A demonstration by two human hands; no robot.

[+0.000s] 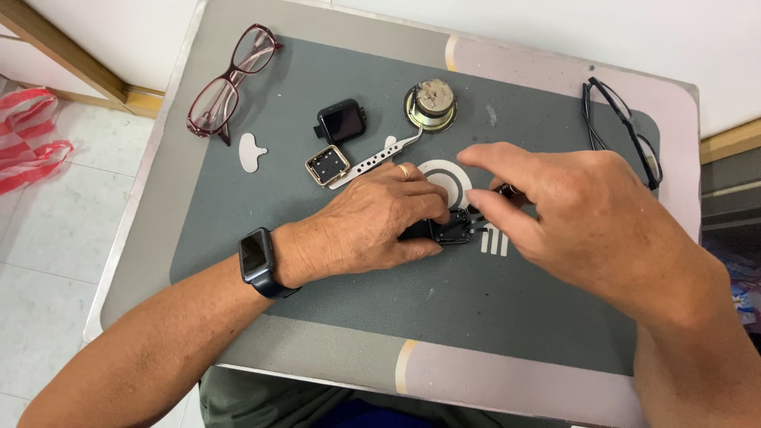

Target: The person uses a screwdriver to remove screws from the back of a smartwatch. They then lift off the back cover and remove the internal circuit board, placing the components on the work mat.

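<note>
The left hand [372,222] pins a small black device [452,230] to the desk [317,333], fingers closed around it. The right hand [579,214] pinches at the device's far edge. A round speaker [430,105] lies beyond both hands.

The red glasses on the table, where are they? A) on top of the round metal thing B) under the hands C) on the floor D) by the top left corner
D: the red glasses lie near the table's top left corner, away from both hands and the round metal part.
</note>
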